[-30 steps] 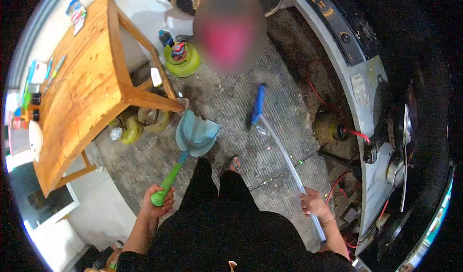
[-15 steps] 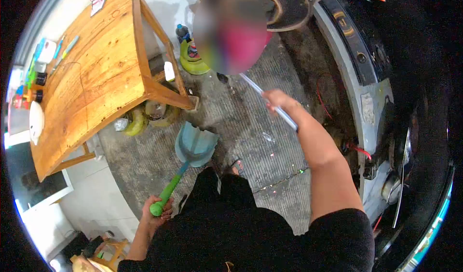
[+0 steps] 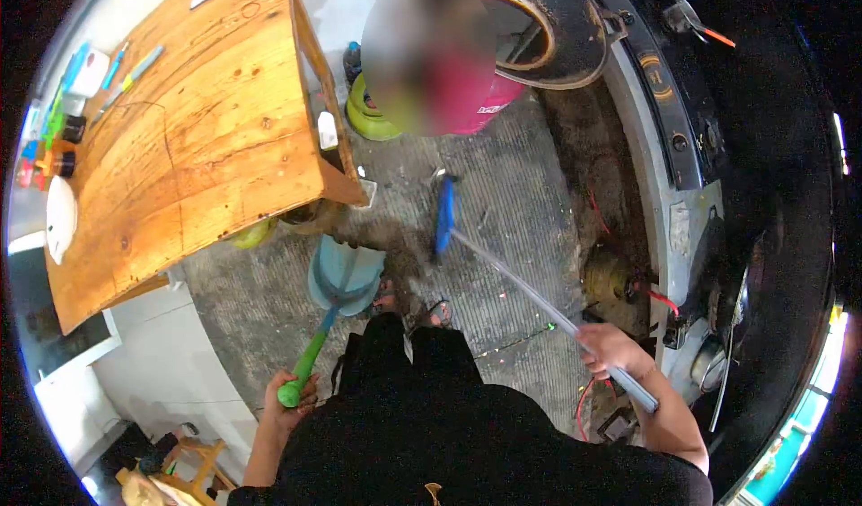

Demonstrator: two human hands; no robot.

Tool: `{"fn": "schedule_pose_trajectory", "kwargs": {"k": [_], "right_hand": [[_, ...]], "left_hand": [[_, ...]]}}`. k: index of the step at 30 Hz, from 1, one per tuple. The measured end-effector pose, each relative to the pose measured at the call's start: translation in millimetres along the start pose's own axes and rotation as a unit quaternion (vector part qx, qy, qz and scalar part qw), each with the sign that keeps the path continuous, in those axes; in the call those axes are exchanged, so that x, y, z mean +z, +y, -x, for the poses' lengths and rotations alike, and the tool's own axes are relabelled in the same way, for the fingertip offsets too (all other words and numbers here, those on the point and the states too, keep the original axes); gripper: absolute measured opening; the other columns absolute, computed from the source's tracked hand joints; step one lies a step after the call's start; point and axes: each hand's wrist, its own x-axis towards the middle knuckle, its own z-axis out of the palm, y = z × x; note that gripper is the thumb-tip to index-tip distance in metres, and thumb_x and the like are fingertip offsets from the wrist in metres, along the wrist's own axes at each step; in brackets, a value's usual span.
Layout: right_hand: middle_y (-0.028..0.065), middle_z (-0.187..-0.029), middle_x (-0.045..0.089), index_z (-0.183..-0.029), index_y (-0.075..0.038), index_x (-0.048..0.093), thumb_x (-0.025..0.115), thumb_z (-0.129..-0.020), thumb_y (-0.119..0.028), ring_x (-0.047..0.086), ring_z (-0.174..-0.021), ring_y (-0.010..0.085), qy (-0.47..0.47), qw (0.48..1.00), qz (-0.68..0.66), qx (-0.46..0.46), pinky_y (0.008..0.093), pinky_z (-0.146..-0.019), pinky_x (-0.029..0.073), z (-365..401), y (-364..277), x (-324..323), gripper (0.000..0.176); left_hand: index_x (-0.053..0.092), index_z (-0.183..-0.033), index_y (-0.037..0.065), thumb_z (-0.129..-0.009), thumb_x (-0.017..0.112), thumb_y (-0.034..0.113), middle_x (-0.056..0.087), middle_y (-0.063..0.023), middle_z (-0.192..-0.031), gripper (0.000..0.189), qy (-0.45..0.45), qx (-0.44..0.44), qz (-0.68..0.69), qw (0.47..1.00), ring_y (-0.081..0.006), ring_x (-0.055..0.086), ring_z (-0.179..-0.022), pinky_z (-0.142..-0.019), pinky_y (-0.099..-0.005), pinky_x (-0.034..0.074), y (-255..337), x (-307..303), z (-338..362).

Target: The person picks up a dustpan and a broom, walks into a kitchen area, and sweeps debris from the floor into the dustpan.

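Note:
My left hand (image 3: pixel 294 396) grips the green handle of a light blue dustpan (image 3: pixel 342 277), whose scoop rests on the ribbed grey floor (image 3: pixel 512 210) just ahead of my feet. My right hand (image 3: pixel 611 348) holds the long silvery handle of a broom; its blue head (image 3: pixel 444 214) sits on the floor in front of me, right of the dustpan. A small person in a pink top (image 3: pixel 467 88) stands beyond the broom head.
A wooden table (image 3: pixel 189 138) with pens and small bottles fills the left. A green gas canister (image 3: pixel 366 115) stands by its leg. Dark machinery with a round black pan (image 3: pixel 561 35) and red wires (image 3: pixel 664 299) lines the right side.
My right arm has pulled back from its forward reach, and the broom head now rests on the floor nearer me. The dustpan has drawn slightly closer to my feet.

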Motion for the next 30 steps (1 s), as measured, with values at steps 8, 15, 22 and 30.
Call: {"fn": "schedule_pose_trajectory", "kwargs": {"k": [8, 15, 22, 30], "right_hand": [[0.0008, -0.051, 0.044, -0.082, -0.008, 0.046, 0.049, -0.084, -0.029, 0.040, -0.035, 0.0083, -0.075, 0.978, -0.155, -0.117, 0.0230, -0.029, 0.029, -193, -83, 2, 0.021], [0.0048, -0.045, 0.039, -0.085, -0.007, 0.048, 0.039, -0.088, -0.028, 0.037, -0.032, 0.0165, -0.071, 0.974, -0.178, -0.122, 0.0297, -0.029, 0.030, -155, 118, -57, 0.022], [-0.0014, -0.054, 0.036, -0.120, -0.008, 0.041, 0.046, -0.085, -0.026, 0.037, -0.041, 0.0104, -0.070, 0.933, -0.352, -0.037, 0.0241, -0.036, 0.031, -7, 149, 6, 0.039], [-0.0043, -0.051, 0.031, -0.112, -0.009, 0.043, 0.040, -0.088, -0.036, 0.027, -0.038, 0.0048, -0.138, 0.917, -0.342, -0.151, 0.0207, -0.032, 0.022, -141, 64, 96, 0.037]], "left_hand": [[0.048, -0.092, -0.003, -0.068, 0.048, 0.033, 0.040, -0.0027, -0.052, 0.043, -0.078, -0.067, 0.073, 0.992, -0.0134, 0.036, -0.040, -0.032, -0.0247, 0.030, 1, -5, -5], [0.047, -0.094, -0.003, -0.066, 0.051, 0.031, 0.038, -0.0029, -0.053, 0.045, -0.094, -0.046, 0.060, 0.993, -0.0138, 0.034, -0.040, -0.032, -0.0243, 0.027, -17, -8, -2], [0.046, -0.094, -0.005, -0.066, 0.049, 0.030, 0.037, -0.0028, -0.052, 0.045, -0.075, -0.025, 0.088, 0.993, -0.0136, 0.033, -0.040, -0.032, -0.0236, 0.026, -44, -6, 3], [0.045, -0.096, -0.005, -0.068, 0.046, 0.031, 0.038, -0.0024, -0.052, 0.045, -0.101, -0.023, 0.104, 0.989, -0.0127, 0.033, -0.038, -0.032, -0.0228, 0.027, -58, -6, 21]]}}
